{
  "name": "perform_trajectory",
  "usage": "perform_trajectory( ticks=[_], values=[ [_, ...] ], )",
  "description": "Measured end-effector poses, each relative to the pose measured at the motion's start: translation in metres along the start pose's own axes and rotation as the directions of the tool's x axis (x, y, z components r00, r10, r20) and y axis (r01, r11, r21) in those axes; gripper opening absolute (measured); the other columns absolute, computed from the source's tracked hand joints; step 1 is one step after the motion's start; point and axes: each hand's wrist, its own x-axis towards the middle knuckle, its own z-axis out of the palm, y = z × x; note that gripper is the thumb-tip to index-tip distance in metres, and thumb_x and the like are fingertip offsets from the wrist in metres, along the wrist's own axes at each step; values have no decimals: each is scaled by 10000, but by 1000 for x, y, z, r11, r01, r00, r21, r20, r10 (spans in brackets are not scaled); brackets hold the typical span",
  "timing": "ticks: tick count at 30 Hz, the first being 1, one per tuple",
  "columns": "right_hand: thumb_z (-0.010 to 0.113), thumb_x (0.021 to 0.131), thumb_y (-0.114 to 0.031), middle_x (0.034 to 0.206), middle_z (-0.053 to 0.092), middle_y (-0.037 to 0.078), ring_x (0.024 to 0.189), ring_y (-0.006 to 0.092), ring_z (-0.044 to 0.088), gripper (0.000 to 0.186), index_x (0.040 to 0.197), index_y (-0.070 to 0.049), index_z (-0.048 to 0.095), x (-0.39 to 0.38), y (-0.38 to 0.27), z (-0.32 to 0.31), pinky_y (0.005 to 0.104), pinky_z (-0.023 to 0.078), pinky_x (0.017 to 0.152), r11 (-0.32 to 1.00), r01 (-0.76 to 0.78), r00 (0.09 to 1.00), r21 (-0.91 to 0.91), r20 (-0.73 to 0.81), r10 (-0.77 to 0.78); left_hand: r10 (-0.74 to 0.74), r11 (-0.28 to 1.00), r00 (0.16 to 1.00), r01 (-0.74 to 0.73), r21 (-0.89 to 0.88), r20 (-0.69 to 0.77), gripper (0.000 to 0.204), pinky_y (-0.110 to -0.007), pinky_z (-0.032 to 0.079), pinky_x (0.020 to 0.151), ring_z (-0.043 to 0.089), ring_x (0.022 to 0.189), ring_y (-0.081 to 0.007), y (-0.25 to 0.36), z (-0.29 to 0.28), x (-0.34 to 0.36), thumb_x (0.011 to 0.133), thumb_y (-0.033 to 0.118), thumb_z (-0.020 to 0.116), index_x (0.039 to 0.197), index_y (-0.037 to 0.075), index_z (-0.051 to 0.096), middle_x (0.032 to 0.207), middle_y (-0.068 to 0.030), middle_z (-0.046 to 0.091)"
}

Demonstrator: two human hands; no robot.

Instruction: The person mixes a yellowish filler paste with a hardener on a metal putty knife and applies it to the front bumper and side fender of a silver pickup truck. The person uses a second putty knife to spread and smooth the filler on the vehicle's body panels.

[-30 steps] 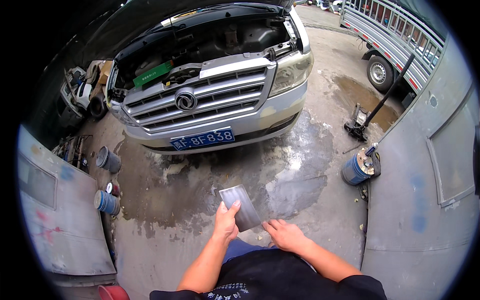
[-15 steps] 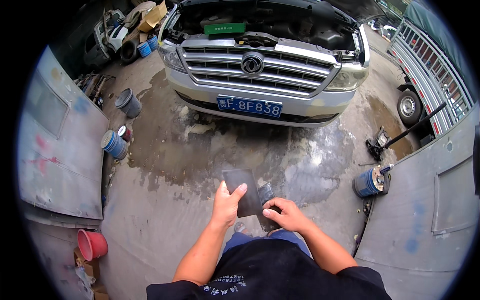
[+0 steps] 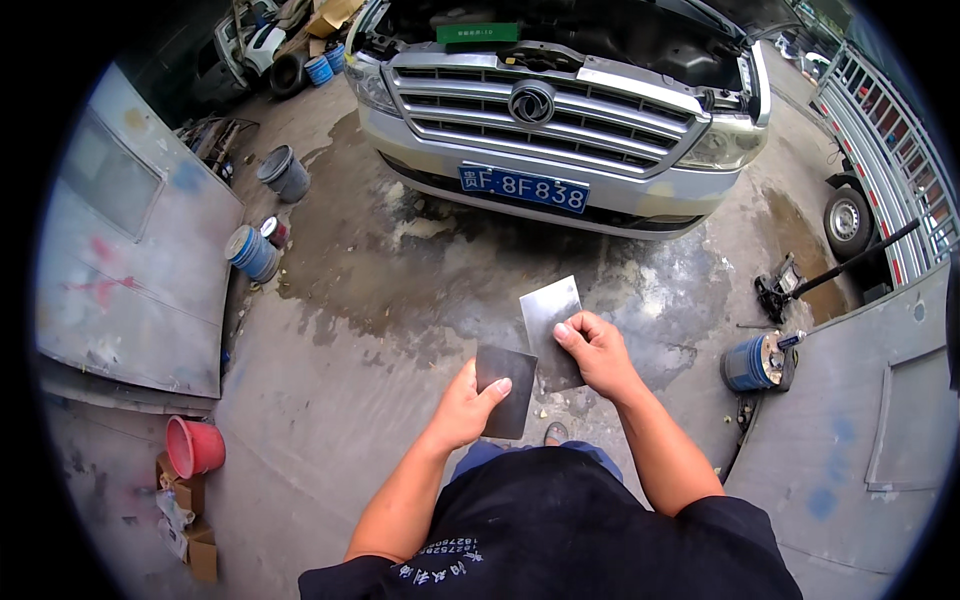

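In front of my body, my left hand (image 3: 462,408) grips a dark, flat, rectangular plate (image 3: 515,405), its thumb lying across the face. My right hand (image 3: 604,362) pinches a second thin plate (image 3: 552,308) between thumb and fingers. This one is tilted, with a bright metallic sheen on its far part and a darker near part. It is held slightly farther out and to the right of the dark plate, whose right edge comes close to it. The fingers behind both plates are hidden.
Ahead stands a silver van (image 3: 530,140) with its hood up and a green box (image 3: 478,33) on its front. Grey panels (image 3: 140,250) flank me. Buckets stand left, including a red one (image 3: 196,446); a blue bucket (image 3: 750,364) and floor jack (image 3: 782,285) are right.
My right hand has moved up and outward with its plate, which now points away from me and catches the light. My left hand still holds the dark plate. The whole view has shifted slightly.
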Motion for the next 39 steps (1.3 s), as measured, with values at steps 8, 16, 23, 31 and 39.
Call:
perform_trajectory(
  ticks=[8, 16, 23, 31, 39],
  values=[
    [658, 884, -164, 1207, 595, 92, 1110, 165, 550, 437, 1289, -57, 536, -34, 6, -16, 303, 426, 943, 987, 145, 957, 68, 245, -157, 139, 928, 946, -227, -295, -293, 231, -321, 476, 886, 585, 992, -133, 0, 23, -7, 939, 99, 561, 1152, 32, 497, 1100, -65, 605],
    [622, 886, -163, 1167, 653, 151, 1007, 198, 645, 364, 1238, -72, 608, -27, -27, -12, 309, 490, 860, 987, 145, 919, -72, 379, -107, 253, 930, 932, -309, -201, -260, 279, -302, 435, 935, 552, 1049, -130, -2, 28, -9, 994, 184, 509, 1233, 41, 500, 1154, -48, 596],
    [612, 874, -135, 1095, 676, 162, 955, 195, 663, 358, 1226, -66, 613, -29, -30, -6, 309, 503, 832, 962, 244, 907, -119, 378, -183, 314, 947, 926, -321, 1, -209, 341, -292, 431, 940, 546, 1058, -130, 2, 15, -12, 993, 182, 511, 1296, 28, 487, 1174, -54, 594],
    [616, 871, -114, 1074, 684, 164, 961, 218, 668, 350, 1215, -54, 621, -31, -28, 3, 310, 501, 833, 968, 241, 922, -73, 328, -205, 290, 957, 944, -283, 66, -157, 339, -284, 437, 930, 560, 1031, -125, 8, 3, -15, 990, 190, 521, 1282, 21, 495, 1135, -50, 612],
    [625, 880, -136, 1133, 673, 139, 1031, 207, 645, 355, 1230, -77, 619, -38, -25, 4, 312, 484, 885, 968, 220, 922, -123, 350, -165, 220, 972, 970, -227, -68, -102, 316, -293, 458, 907, 570, 1008, -116, 13, -5, -15, 989, 193, 521, 1254, 22, 502, 1112, -36, 619]
  ],
)
